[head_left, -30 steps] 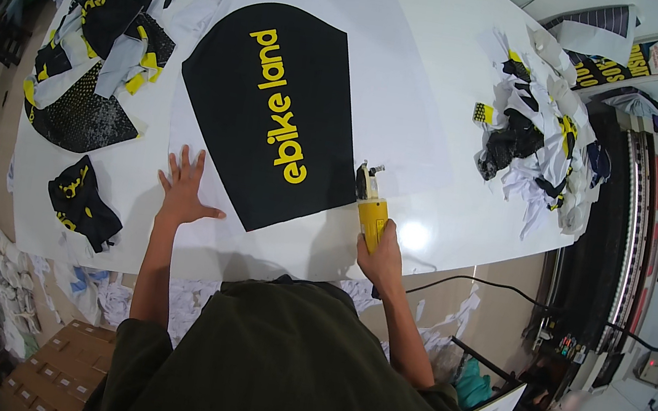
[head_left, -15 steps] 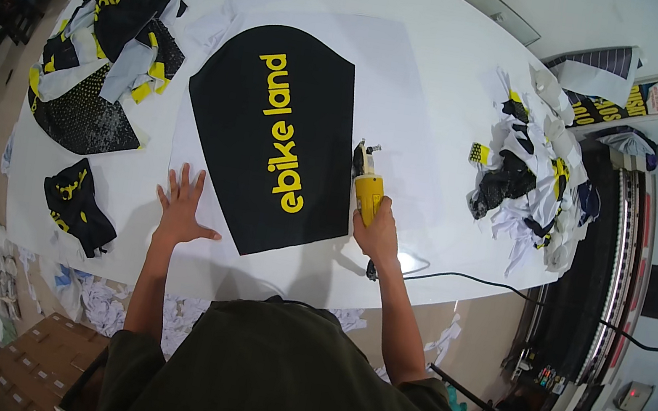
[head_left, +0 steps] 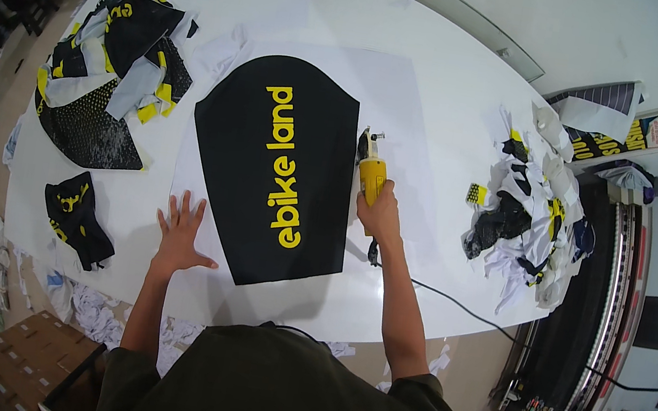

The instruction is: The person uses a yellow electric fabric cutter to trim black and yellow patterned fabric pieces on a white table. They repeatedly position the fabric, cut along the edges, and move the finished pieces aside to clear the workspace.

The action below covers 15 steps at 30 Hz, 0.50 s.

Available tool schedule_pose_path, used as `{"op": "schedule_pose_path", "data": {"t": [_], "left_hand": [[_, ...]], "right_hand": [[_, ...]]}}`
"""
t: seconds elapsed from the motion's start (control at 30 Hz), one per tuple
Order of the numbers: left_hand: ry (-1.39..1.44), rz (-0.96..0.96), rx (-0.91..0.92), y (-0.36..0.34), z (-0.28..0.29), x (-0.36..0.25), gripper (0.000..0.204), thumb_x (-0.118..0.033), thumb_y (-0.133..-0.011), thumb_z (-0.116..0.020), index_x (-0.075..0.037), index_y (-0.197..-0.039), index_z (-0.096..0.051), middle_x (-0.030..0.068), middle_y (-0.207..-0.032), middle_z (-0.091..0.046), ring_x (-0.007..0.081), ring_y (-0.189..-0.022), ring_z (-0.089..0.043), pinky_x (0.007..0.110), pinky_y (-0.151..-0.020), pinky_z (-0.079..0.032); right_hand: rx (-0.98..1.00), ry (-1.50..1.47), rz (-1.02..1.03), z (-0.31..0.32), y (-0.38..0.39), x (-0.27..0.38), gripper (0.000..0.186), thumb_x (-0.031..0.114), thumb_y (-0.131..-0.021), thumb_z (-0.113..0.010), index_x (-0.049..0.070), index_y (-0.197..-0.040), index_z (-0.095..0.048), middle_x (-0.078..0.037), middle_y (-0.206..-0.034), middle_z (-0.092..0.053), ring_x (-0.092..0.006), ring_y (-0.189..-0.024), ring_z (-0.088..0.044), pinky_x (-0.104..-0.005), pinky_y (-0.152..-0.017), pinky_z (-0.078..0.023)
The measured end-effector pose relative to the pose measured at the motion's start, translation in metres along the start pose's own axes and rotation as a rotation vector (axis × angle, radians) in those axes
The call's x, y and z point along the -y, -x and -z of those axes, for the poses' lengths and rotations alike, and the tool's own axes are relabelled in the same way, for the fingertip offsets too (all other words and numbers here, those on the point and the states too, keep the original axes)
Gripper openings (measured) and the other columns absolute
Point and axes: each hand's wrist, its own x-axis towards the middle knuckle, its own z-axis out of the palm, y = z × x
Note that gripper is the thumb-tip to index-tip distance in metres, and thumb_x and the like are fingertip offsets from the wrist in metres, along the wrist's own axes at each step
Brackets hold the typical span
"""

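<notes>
A black fabric panel (head_left: 237, 166) with yellow lettering lies flat on a white sheet (head_left: 408, 217) on the table. My right hand (head_left: 379, 213) is wrapped round the yellow body of a corded electric fabric cutter (head_left: 370, 178). The cutter's head is beside the panel's right edge, towards its far corner; whether the blade touches cloth is too small to tell. My left hand (head_left: 182, 236) rests flat with fingers spread, just left of the panel's lower left edge, holding nothing.
Black, yellow and grey cut pieces (head_left: 138, 28) are heaped at the far left, with a small black piece (head_left: 80, 219) nearer. White and black scraps (head_left: 514, 216) pile up on the right. The cutter's black cord (head_left: 482, 318) trails rightwards past a large machine (head_left: 586, 304).
My right hand has moved the cutter farther away along the panel's right edge. My left hand keeps its place beside the panel. The whole view has shifted, so the table sits lower.
</notes>
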Motion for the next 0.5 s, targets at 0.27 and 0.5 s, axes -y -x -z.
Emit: {"op": "schedule_pose_path", "data": {"t": [0.27, 0.5], "left_hand": [[-0.033, 0.041, 0.042, -0.001, 0.01, -0.007, 0.156, -0.061, -0.043, -0.098, -0.016, -0.168, -0.016, 0.0238, -0.173, 0.0, 0.0507, -0.157, 0.01, 0.077, -0.117, 0.003], [-0.016, 0.027, -0.006, 0.0, 0.003, -0.001, 0.158, -0.063, -0.041, -0.098, -0.018, -0.168, -0.015, 0.0244, -0.173, 0.0, 0.0516, -0.157, 0.009, 0.078, -0.116, 0.002]], "right_hand": [[-0.037, 0.024, 0.058, -0.001, -0.078, 0.019, 0.054, 0.027, -0.088, -0.071, -0.008, -0.117, -0.042, -0.04, -0.1, -0.067, -0.056, -0.093, -0.068, -0.0571, -0.083, -0.057], [-0.021, 0.013, 0.069, 0.0, -0.157, 0.041, 0.06, 0.03, -0.086, -0.07, -0.009, -0.121, -0.042, -0.04, -0.103, -0.067, -0.055, -0.096, -0.069, -0.0556, -0.085, -0.058]]}}
